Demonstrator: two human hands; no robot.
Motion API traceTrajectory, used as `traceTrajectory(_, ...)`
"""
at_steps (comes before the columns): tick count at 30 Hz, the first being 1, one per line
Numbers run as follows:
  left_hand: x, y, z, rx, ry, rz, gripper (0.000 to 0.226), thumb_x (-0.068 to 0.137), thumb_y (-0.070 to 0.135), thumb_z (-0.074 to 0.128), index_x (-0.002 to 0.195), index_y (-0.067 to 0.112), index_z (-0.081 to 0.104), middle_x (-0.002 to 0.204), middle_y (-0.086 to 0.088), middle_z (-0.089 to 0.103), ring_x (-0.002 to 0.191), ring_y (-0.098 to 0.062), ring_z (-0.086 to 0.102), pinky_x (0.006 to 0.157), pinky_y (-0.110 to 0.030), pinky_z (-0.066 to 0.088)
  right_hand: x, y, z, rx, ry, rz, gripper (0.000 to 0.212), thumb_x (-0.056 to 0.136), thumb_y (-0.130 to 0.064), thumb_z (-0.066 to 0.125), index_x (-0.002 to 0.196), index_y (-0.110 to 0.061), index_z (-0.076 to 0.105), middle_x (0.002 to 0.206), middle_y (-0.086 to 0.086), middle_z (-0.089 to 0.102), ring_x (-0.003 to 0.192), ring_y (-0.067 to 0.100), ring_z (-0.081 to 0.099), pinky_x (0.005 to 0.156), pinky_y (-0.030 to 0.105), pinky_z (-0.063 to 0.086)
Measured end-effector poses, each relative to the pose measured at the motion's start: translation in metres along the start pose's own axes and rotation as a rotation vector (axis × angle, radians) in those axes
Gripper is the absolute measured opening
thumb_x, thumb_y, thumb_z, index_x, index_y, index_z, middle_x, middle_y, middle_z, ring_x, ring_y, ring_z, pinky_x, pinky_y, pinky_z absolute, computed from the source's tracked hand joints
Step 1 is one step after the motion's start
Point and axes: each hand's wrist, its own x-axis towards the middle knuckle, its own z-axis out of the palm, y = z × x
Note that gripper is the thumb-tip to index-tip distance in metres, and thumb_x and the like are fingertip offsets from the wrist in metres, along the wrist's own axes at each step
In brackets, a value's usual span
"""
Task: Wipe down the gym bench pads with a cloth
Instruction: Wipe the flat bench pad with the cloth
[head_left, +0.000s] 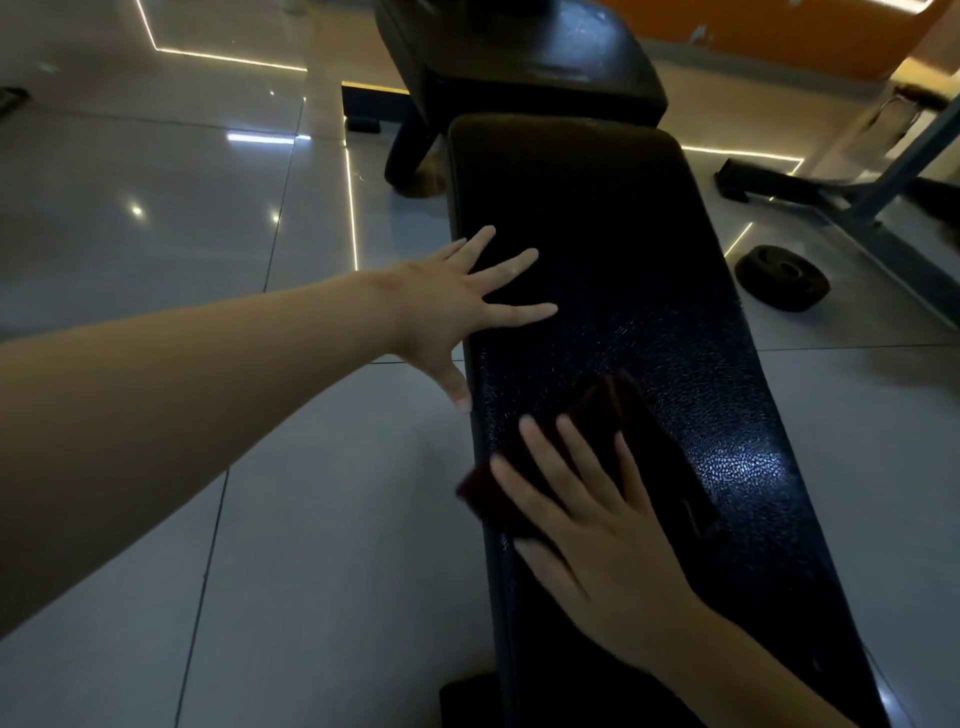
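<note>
The dark cloth (660, 457) is pressed on the near part of the bench pad (623, 249) by the right hand (597, 525), fingers straight. The left hand (452, 306) is laid spread at the pad's left edge (nothing is held). The pad's length runs onward beyond the cloth.

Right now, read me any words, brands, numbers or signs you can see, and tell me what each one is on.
No text can be read in this view.
Long bench pad: no label or logo shows.
Cloth under the right hand: plain dark, no tag visible.
Weight plate on the floor: any markings are too dark and blurred to read.
Orange wall: only scuffs, no lettering.
</note>
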Motion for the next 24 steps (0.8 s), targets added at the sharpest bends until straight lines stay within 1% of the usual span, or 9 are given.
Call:
traceTrajectory(3, 0.000, 0.002, 0.006, -0.006, 0.034, 0.029, 0.113, 0.066, 0.083, 0.054, 0.139, 0.052, -0.026, 0.155, -0.005, -0.033, 0.141, -0.042, -0.027, 0.116, -0.055, -0.003, -0.052, -0.002, 0.005, -0.048, -0.014, -0.167, 0.056, 0.097, -0.050, 0.032, 0.151, -0.034, 0.028, 0.160, 0.001, 0.022, 0.147, 0.027, 0.021, 0.109, 0.059, 0.022)
traceTrajectory(6, 0.002, 0.003, 0.011, -0.013, 0.064, 0.037, 0.115, 0.064, 0.084, 0.054, 0.141, 0.051, -0.024, 0.155, -0.006, -0.032, 0.140, -0.041, -0.028, 0.116, -0.055, -0.007, -0.053, 0.005, 0.002, -0.042, -0.040, -0.238, 0.055, 0.098, -0.052, 0.030, 0.150, -0.036, 0.028, 0.159, -0.002, 0.024, 0.147, 0.024, 0.022, 0.108, 0.057, 0.024)
traceTrajectory(8, 0.004, 0.003, 0.011, -0.054, 0.065, 0.045, 0.116, 0.062, 0.082, 0.058, 0.140, 0.052, -0.023, 0.156, -0.004, -0.031, 0.141, -0.039, -0.029, 0.115, -0.054, -0.009, -0.028, 0.007, -0.002, -0.031, -0.043, -0.221, 0.053, 0.099, -0.051, 0.027, 0.151, -0.037, 0.027, 0.160, -0.004, 0.020, 0.148, 0.022, 0.019, 0.110, 0.057, 0.020)
traceTrajectory(10, 0.006, 0.002, 0.009, -0.112, 0.061, 0.046, 0.117, 0.062, 0.078, 0.064, 0.139, 0.053, -0.020, 0.157, -0.001, -0.029, 0.142, -0.035, -0.029, 0.115, -0.053, -0.009, 0.007, 0.007, -0.004, -0.011, -0.026, -0.146, 0.054, 0.099, -0.051, 0.028, 0.151, -0.035, 0.027, 0.161, -0.004, 0.018, 0.149, 0.021, 0.014, 0.114, 0.056, 0.016)
traceTrajectory(12, 0.006, 0.001, 0.004, -0.134, 0.054, 0.028, 0.118, 0.066, 0.066, 0.072, 0.142, 0.051, -0.017, 0.158, 0.003, -0.026, 0.143, -0.031, -0.026, 0.116, -0.053, -0.006, 0.044, 0.007, -0.004, -0.005, -0.003, -0.067, 0.054, 0.098, -0.050, 0.029, 0.150, -0.034, 0.028, 0.161, -0.003, 0.018, 0.149, 0.021, 0.012, 0.116, 0.055, 0.013)
traceTrajectory(15, 0.005, 0.002, -0.006, -0.146, 0.036, -0.024, 0.114, 0.075, 0.040, 0.078, 0.149, 0.042, -0.008, 0.160, 0.007, -0.018, 0.146, -0.026, -0.021, 0.119, -0.051, 0.002, 0.080, 0.010, -0.009, -0.005, 0.025, 0.001, 0.053, 0.097, -0.050, 0.028, 0.148, -0.035, 0.033, 0.159, -0.003, 0.023, 0.148, 0.021, 0.016, 0.118, 0.052, 0.010)
traceTrajectory(17, 0.004, 0.002, -0.012, -0.131, 0.013, -0.042, 0.113, 0.076, 0.035, 0.078, 0.150, 0.040, -0.006, 0.160, 0.008, -0.017, 0.147, -0.024, -0.018, 0.118, -0.048, 0.006, 0.088, 0.011, -0.008, -0.003, 0.036, 0.010, 0.054, 0.096, -0.049, 0.031, 0.149, -0.036, 0.033, 0.160, -0.003, 0.023, 0.148, 0.021, 0.015, 0.117, 0.052, 0.008)
traceTrajectory(20, 0.000, 0.007, -0.014, -0.061, -0.036, -0.058, 0.117, 0.074, 0.045, 0.077, 0.148, 0.042, -0.013, 0.160, 0.006, -0.021, 0.146, -0.028, -0.019, 0.118, -0.049, 0.009, 0.079, 0.007, -0.007, 0.000, 0.059, 0.003, 0.054, 0.096, -0.047, 0.033, 0.149, -0.035, 0.031, 0.160, -0.002, 0.023, 0.148, 0.023, 0.014, 0.117, 0.055, 0.009)
traceTrajectory(24, -0.009, 0.028, -0.003, -0.011, -0.092, -0.037, 0.123, 0.063, 0.078, 0.061, 0.141, 0.047, -0.029, 0.154, -0.001, -0.035, 0.141, -0.040, -0.027, 0.116, -0.056, 0.002, 0.026, -0.002, -0.003, -0.019, 0.021, -0.077, 0.057, 0.098, -0.048, 0.033, 0.152, -0.033, 0.023, 0.162, -0.001, 0.015, 0.149, 0.025, 0.009, 0.116, 0.057, 0.012)
